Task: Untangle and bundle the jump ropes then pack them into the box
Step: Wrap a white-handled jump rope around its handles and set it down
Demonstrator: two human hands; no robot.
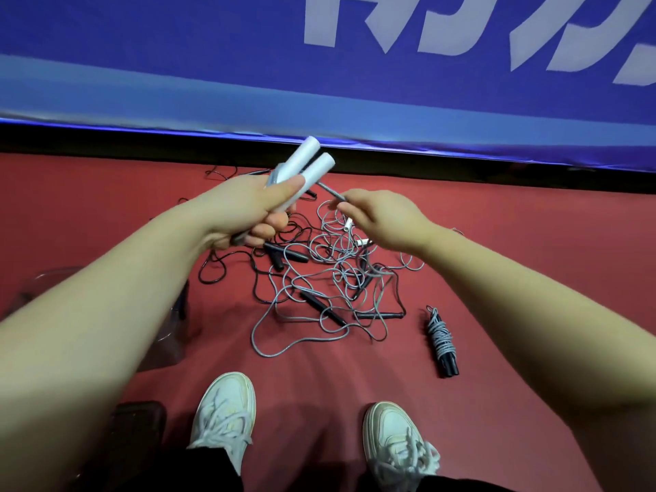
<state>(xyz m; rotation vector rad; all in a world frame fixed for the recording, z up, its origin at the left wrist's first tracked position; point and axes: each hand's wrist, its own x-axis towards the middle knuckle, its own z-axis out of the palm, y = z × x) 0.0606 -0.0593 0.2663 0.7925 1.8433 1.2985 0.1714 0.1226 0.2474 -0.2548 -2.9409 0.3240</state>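
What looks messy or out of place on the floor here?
The heap of grey and black jump ropes on the red floor is a tangle, cords looping over each other with black handles caught inside. A bundle to its right lies neatly wound. The left hand grips two white handles; the right hand pinches a grey cord.

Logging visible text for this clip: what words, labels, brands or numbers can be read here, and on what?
On the blue banner: large white characters, cut off by the frame's top and right edges; not readable.
On the white jump rope handles and white sneakers: no lettering visible.
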